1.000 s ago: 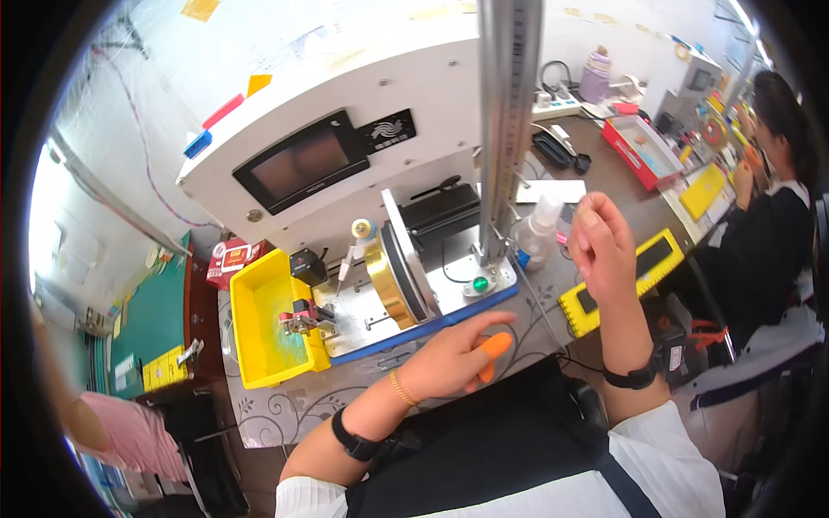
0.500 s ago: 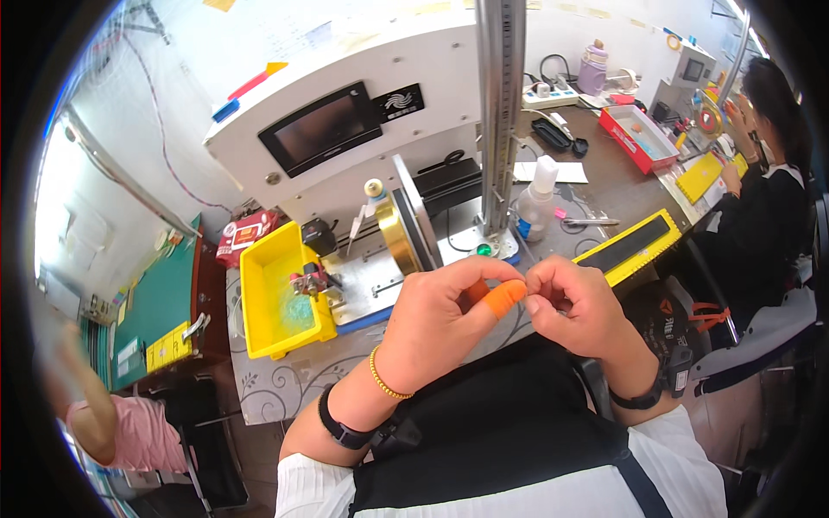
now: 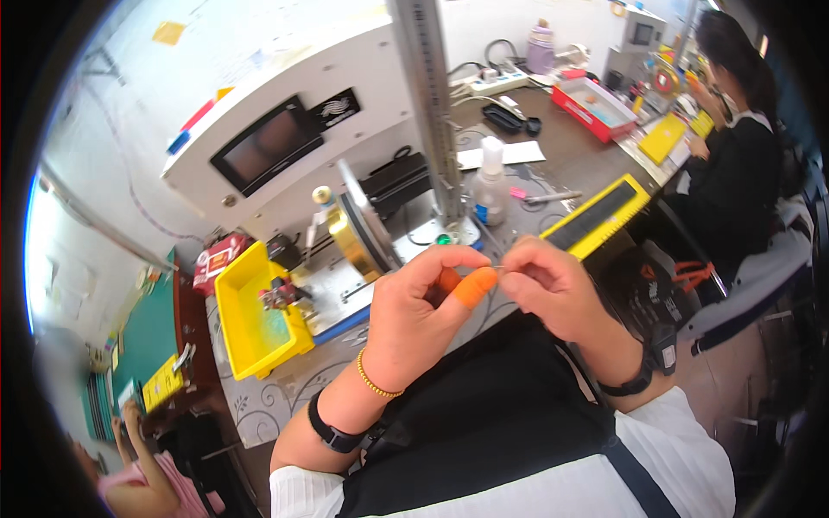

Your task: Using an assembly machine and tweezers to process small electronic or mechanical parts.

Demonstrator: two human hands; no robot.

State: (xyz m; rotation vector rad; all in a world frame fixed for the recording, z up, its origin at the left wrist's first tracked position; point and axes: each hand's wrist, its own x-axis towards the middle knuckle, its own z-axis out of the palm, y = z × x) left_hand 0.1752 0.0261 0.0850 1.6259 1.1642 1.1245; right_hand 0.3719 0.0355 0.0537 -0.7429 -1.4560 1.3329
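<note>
The left hand point(image 3: 414, 302) and right hand point(image 3: 548, 289) meet fingertip to fingertip above the lap, near the counter point(image 3: 570, 160) edge. The left hand is curled, an orange finger cot point(image 3: 474, 287) on one fingertip. The right hand is pinched shut against the cot; what it grips is too small to tell. Beyond the hands stand a bottle point(image 3: 490, 184) and a yellow tray point(image 3: 246, 315).

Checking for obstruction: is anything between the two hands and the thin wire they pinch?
Nothing visible is. The left hand, with orange finger cots, and the right hand meet fingertip to fingertip on a thin wire, too fine to see clearly, above the patterned table.
</note>
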